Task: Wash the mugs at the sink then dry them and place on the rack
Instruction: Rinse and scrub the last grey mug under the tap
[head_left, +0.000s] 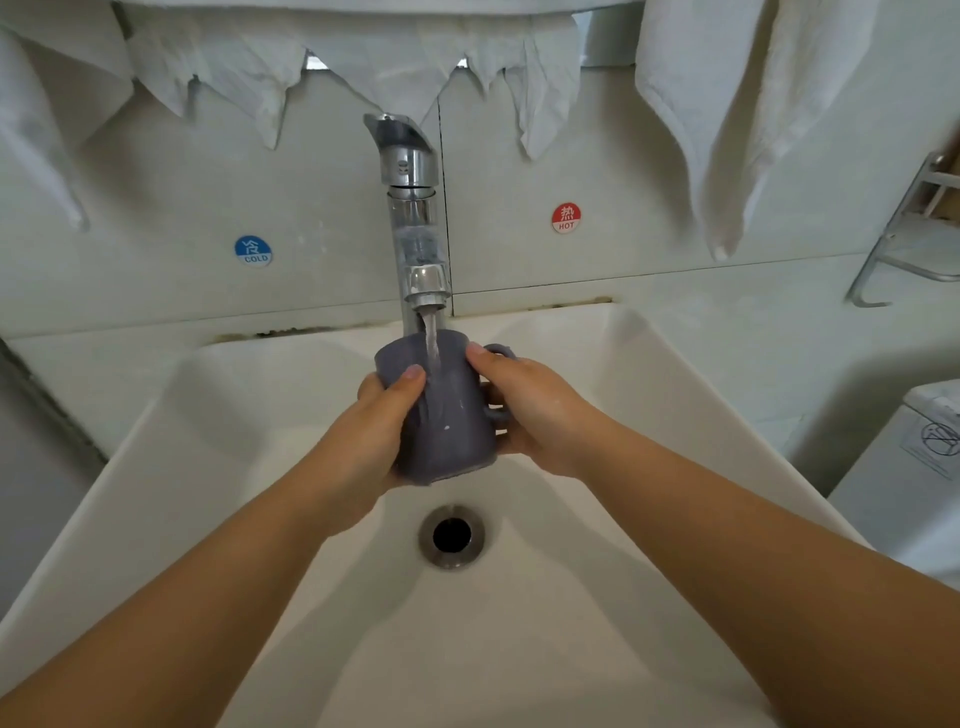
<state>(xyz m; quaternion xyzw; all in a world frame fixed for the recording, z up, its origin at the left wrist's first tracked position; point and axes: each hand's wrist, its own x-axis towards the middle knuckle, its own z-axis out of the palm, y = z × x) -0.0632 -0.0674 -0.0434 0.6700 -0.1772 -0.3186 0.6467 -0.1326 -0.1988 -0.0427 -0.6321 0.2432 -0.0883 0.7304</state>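
One grey-purple mug (447, 410) was held over the middle of the white sink (675, 395), above the drain (452, 535) and directly under the chrome tap (415, 223). Water ran from the spout down the mug's near wall. The left hand (363, 441) wrapped the mug's left side, thumb pressed on the wall near the rim. The right hand (530, 415) gripped the right side by the handle, thumb up at the rim and fingers curled behind.

Judging from this, the task was at an early stage: the mug was being rinsed, and neither drying nor racking had begun. No other mugs were in view, so how many were washed or waiting could not be told. White towels (727, 119) hung along the wall above the sink, within reach for drying. A metal rack (904, 244) was fixed to the wall beyond the sink's right edge; only part of it showed, and no mug was seen on it.
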